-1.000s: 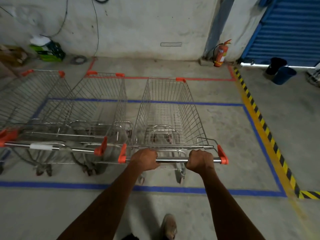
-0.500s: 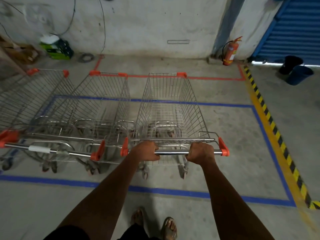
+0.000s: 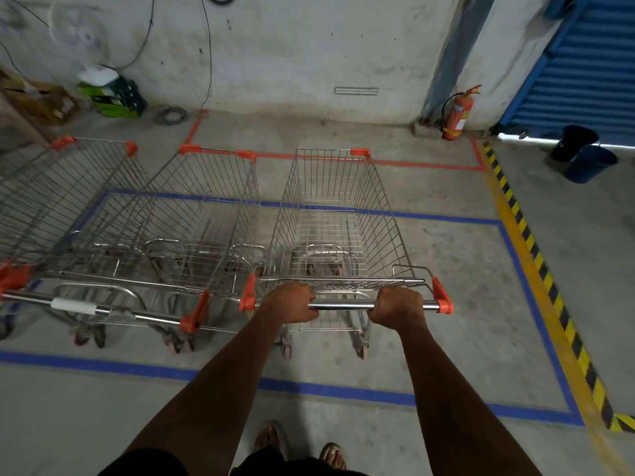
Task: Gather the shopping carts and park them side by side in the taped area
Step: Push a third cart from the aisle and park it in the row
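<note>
A wire shopping cart with orange corner caps stands inside the blue taped rectangle. My left hand and my right hand both grip its steel handle bar. Two more carts stand side by side to its left: the middle cart close against it, and the left cart partly cut off by the frame edge. Their wheels sit inside the blue tape.
A red fire extinguisher stands by the back wall. A yellow-black hazard stripe runs along the right. Two dark buckets stand near a blue shutter. Green boxes and a cable coil lie at back left. Red tape marks the floor behind.
The cart in my hands has rolled a little forward into the blue rectangle, and I have stepped up behind it. Both feet now stand together below me.
</note>
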A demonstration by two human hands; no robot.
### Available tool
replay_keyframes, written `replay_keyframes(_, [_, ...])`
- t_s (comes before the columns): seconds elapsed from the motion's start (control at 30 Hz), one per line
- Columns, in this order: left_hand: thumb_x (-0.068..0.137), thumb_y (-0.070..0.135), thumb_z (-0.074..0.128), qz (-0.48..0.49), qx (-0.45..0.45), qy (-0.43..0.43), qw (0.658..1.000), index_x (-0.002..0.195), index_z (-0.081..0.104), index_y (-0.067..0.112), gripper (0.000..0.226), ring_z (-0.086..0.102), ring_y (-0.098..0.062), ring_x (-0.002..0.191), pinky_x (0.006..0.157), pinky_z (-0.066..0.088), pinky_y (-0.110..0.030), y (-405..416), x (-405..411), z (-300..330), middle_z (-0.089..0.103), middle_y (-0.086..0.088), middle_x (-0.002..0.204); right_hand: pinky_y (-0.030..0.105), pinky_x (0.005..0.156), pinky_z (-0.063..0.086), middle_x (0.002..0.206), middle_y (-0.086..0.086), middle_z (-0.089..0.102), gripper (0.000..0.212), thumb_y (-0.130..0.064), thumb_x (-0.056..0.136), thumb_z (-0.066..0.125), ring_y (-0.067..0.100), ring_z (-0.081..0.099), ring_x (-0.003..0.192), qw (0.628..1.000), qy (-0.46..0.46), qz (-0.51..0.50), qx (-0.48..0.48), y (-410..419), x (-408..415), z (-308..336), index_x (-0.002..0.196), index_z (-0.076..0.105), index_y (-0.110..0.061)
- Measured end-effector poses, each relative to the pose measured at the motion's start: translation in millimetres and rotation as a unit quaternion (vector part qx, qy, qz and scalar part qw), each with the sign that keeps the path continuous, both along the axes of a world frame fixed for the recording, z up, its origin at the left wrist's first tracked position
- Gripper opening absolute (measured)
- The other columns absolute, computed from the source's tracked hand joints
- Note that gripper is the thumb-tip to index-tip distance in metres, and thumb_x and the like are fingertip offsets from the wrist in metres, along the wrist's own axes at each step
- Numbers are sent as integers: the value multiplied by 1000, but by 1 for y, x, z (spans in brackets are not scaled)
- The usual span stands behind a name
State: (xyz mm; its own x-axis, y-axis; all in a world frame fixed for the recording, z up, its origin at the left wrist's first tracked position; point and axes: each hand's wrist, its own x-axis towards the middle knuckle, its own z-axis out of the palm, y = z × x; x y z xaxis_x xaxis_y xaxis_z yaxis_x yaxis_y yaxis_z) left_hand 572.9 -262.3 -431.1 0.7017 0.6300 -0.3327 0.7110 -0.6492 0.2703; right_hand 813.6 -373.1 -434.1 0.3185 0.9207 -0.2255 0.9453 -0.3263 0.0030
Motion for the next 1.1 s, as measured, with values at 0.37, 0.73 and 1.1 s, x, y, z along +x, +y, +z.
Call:
replay_keyframes(0.37, [89,49,60,-12,-6,45,999,105,70,15,38,62,-19,86,81,55,-34,-3,-22,0,66,-3,93,31,68,50,81,0,69,37,-52,76,51,23,69,74,999,-20,13,21,-13,-26,-4,86,65,-20])
replay_keyframes(0.73, [89,46,62,3,-3,36,999,103,72,13,37,63,-20,83,77,54,-32,-8,-47,2,66,-4,88,30,70,54,81,-3,69,42,-61,75,50,19,69,75,1000,-2,25,19,-16,-48,-2,85,65,-23])
replay_keyframes(1.1, [87,49,61,1,-1,35,999,99,72,16,36,63,-20,82,73,50,-30,-11,-61,0,65,-3,87,29,66,51,75,-6,63,41,-64,82,54,16,63,68,999,-1,25,22,-25,-61,-5,79,55,-24])
